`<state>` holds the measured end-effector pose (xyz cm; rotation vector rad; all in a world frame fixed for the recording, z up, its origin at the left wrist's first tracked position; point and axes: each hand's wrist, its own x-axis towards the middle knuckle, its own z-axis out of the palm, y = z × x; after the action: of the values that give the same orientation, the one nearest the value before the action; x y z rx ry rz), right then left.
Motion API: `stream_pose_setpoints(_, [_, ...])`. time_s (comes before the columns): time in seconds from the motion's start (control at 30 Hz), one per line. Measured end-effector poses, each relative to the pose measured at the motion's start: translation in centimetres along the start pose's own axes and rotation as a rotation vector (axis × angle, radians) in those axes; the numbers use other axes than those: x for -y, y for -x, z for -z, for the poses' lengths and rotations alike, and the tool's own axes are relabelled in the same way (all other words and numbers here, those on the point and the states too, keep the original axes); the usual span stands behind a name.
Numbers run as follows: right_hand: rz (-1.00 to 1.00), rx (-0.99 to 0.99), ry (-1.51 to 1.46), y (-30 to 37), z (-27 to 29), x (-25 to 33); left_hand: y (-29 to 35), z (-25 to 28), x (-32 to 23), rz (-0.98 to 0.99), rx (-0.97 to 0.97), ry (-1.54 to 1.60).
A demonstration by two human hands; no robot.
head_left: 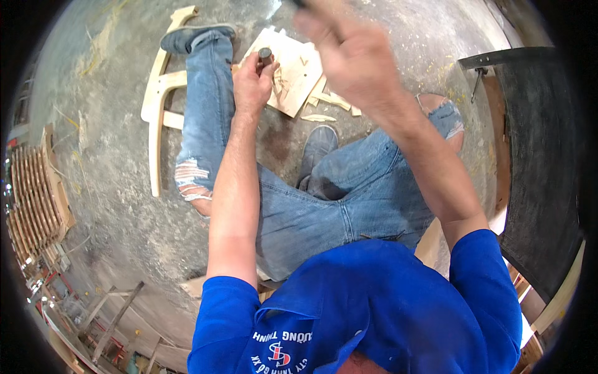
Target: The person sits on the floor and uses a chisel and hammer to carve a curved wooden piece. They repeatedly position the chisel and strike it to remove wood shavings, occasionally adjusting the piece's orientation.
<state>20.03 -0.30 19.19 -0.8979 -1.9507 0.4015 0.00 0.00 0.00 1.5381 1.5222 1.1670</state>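
My left hand is closed round an upright chisel; its round dark butt faces up and its blade is hidden below my fingers. Beneath it lies a pale wooden board with notched edges at the far side and small holes. Chips and splinters are scattered on the board. My right hand is raised above the board's right side, smeared by motion, closed round a dark-handled tool. That tool's head lies outside the picture.
A curved pale wooden frame lies under my left leg. Offcuts sit right of the board on the concrete floor. Stacked slatted pieces stand far left. A large black panel is at the right.
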Motion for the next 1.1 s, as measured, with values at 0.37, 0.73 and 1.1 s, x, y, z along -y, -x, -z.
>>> stream_pose_setpoints(0.37, [-0.198,0.184,0.014,1.4,-0.8,-2.2,-0.9,-0.7,-0.3,-0.002,-0.003,0.007])
stream_pose_setpoints(0.73, [-0.232,0.31,0.184,5.5,-1.7,-2.2,-0.4,-0.6,0.9,-0.09,-0.026,-0.113])
stream_pose_setpoints(1.1, [-0.125,0.11,0.15,5.1,-0.2,-1.2,-0.8,-0.8,0.0,-0.021,-0.003,0.029])
